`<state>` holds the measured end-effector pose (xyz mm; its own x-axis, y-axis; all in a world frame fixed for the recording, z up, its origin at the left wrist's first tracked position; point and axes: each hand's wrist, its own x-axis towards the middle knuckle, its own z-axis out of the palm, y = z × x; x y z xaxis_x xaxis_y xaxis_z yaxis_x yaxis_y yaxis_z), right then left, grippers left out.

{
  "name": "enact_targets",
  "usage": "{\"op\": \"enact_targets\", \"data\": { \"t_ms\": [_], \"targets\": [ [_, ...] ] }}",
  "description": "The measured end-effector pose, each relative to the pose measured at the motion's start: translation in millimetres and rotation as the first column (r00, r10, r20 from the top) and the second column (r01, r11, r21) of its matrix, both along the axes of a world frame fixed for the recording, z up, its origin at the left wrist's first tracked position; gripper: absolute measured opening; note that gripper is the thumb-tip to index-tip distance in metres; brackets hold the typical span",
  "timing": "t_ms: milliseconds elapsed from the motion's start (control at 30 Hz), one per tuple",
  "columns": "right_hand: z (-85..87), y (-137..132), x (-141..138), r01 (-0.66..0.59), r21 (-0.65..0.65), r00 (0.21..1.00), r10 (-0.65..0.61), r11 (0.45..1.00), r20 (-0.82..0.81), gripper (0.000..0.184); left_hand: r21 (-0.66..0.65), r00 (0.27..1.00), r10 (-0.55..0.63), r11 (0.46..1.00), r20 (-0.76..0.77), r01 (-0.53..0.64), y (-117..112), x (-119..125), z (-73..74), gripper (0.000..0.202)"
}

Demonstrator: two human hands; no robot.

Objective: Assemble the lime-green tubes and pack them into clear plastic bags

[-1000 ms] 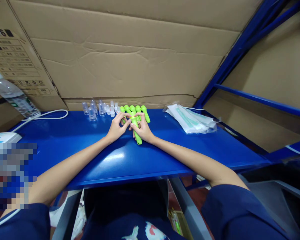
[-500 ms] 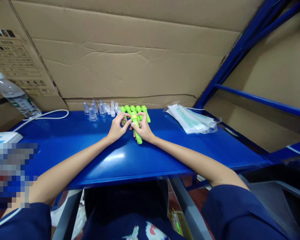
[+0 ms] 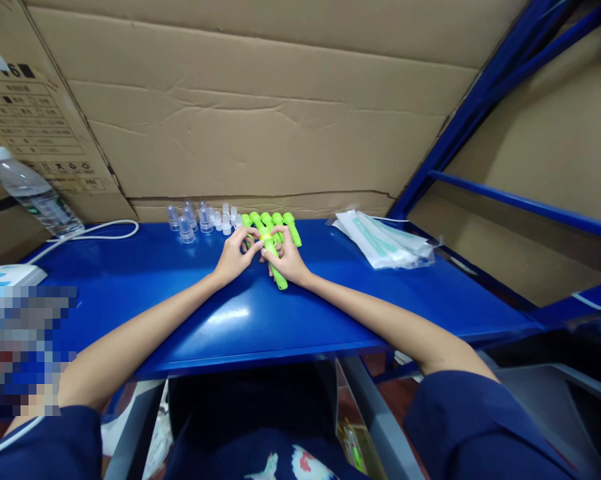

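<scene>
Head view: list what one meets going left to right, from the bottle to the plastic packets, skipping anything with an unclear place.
Bottle → clear domed pieces → left hand → held green piece → right hand → plastic packets.

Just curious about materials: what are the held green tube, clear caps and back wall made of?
Green tube: probably plastic, smooth and bright. Clear caps: likely plastic or glass, shiny and see-through. Back wall: cardboard, matt brown with creases.

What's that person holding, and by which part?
A lime-green, torch-shaped piece: the right grip holds its upper body; the left grip is at its head end, perhaps touching.
</scene>
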<state>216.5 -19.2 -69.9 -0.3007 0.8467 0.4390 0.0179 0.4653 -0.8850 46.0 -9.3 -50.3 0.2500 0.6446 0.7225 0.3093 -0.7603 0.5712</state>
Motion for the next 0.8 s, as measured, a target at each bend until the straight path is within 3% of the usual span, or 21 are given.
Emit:
{"op": "enact_targets", "data": {
  "t_ms": [333,567,800],
  "targets": [
    [1.4,4.5,3.3,0.068,0.021,0.997,-0.069,0.997,0.023,0.044,0.038,0.999,0.018,0.999,-0.031,-0.017,-2.7,0.2,-1.2,0.018],
    [0.1,8.6,5.4,0.106,0.049,0.994,-0.108,0.993,0.027,0.045,0.024,0.999,-0.014,1.0,-0.052,0.015,-3.7,3.7,-5.3,0.029],
    [-0.3,8.1,3.1,0.118,0.042,0.993,-0.117,0.992,-0.024,0.058,0.055,0.999,-0.011,0.998,-0.053,0.013,-2.9,3.2,-4.6,0.026]
  ]
}}
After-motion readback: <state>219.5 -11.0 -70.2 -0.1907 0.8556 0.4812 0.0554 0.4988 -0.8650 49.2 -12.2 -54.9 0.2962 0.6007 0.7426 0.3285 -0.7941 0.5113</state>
